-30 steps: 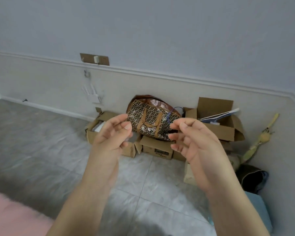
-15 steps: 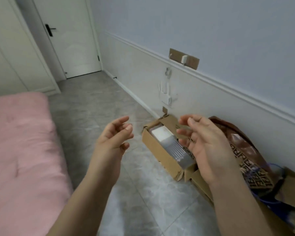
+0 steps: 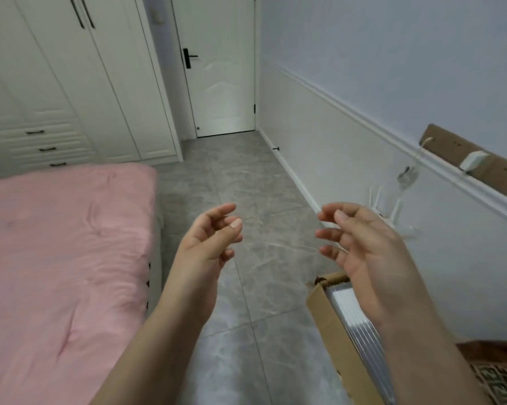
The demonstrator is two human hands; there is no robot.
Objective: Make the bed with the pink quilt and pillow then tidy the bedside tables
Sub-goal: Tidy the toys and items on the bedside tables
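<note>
The pink quilt [image 3: 56, 258] lies spread over the bed at the left, with some creases. My left hand [image 3: 209, 241] is raised in front of me over the floor, just right of the bed's edge, fingers loosely curled and holding nothing. My right hand [image 3: 363, 249] is raised at the same height, fingers apart and empty, above an open cardboard box [image 3: 331, 323]. No pillow or bedside table is in view.
A grey tiled floor [image 3: 246, 176] runs between the bed and the right wall to a closed white door [image 3: 220, 68]. White wardrobes [image 3: 70, 83] stand beyond the bed. A patterned bag [image 3: 500, 381] lies at the lower right. A wall socket strip [image 3: 474, 162] has a charger plugged in.
My view has swung left from the boxes and bag by the wall toward the bed, wardrobes and door. Both hands stay raised and empty.
</note>
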